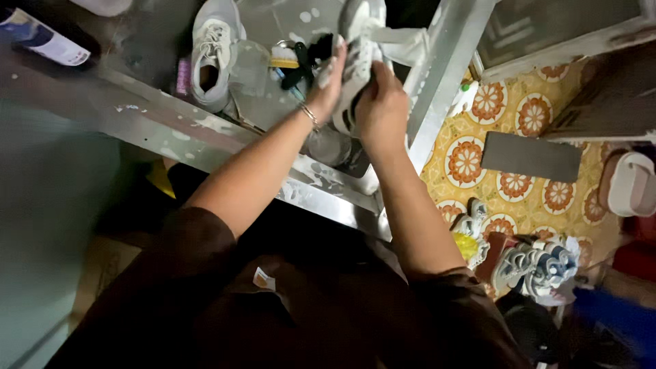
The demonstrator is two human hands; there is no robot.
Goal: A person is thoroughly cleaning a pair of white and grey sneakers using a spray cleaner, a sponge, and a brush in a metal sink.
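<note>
Both my hands are raised over a metal-framed glass table (205, 133). My right hand (383, 109) grips a white sneaker (357, 51) by its side, holding it upright. My left hand (329, 82), with a thin bracelet at the wrist, is pressed against the sneaker's other side; whether it holds a cloth or brush is hidden. A second white sneaker (213, 51) lies on the table to the left. A yellow-handled brush (283, 61) and dark tools (307, 58) lie between the two shoes.
A dark bottle with a label (41, 37) lies at the table's far left. On the orange patterned floor (471, 160) to the right are a grey mat (531, 157), a pile of sneakers (536, 266) and a pale round container (632, 184).
</note>
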